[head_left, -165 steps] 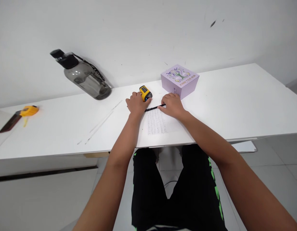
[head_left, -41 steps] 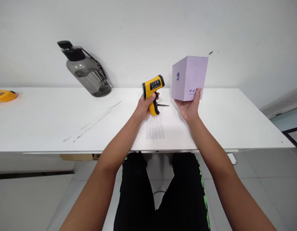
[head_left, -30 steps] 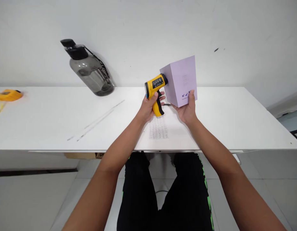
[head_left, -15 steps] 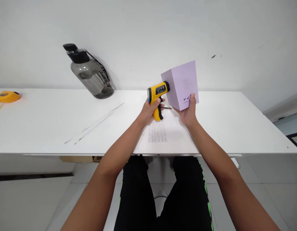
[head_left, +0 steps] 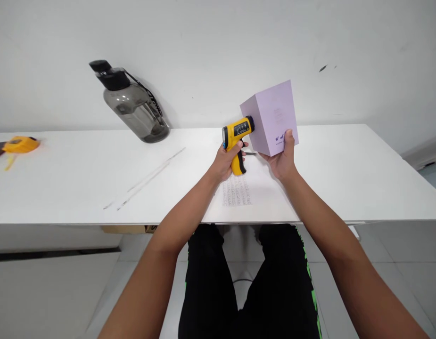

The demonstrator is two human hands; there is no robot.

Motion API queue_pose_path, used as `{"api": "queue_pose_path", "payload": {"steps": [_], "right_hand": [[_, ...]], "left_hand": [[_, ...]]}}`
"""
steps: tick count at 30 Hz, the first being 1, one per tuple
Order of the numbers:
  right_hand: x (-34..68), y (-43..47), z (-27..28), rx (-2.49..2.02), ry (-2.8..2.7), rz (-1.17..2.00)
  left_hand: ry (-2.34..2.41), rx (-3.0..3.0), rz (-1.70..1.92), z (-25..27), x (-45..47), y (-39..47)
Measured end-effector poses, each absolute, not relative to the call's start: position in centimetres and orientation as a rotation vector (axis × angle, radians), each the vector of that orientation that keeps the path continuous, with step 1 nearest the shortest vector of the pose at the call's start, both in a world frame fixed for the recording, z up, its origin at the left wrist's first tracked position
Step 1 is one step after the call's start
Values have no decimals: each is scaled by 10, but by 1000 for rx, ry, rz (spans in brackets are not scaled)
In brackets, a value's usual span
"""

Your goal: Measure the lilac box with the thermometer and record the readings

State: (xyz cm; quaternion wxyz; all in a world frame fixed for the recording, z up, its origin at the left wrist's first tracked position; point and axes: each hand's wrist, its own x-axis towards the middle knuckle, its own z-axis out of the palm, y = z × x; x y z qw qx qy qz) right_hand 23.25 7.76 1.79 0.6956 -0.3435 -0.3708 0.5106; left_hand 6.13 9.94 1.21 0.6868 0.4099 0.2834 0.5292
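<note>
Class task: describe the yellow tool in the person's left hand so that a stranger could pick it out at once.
Above the middle of the white desk, the left hand grips a pistol-shaped yellow tool against a lilac box. Unlike the yellow tape measure far left, it has a black nose.

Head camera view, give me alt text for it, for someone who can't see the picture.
A seated person's left hand holds a yellow handheld gun-shaped meter with its nose against the side of a lilac box, which the right hand holds up above a white table. On the table lie a printed sheet, a pen, a tilted smoky water bottle and a yellow tape measure.
</note>
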Motion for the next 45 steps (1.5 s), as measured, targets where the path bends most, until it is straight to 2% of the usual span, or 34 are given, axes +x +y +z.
{"api": "queue_pose_path", "payload": {"steps": [18, 45], "right_hand": [[229, 84, 0, -751, -833, 1195], [229, 88, -2, -770, -830, 1172]], "left_hand": [[825, 878, 1264, 9, 68, 102], [839, 884, 1260, 7, 68, 103]]}}
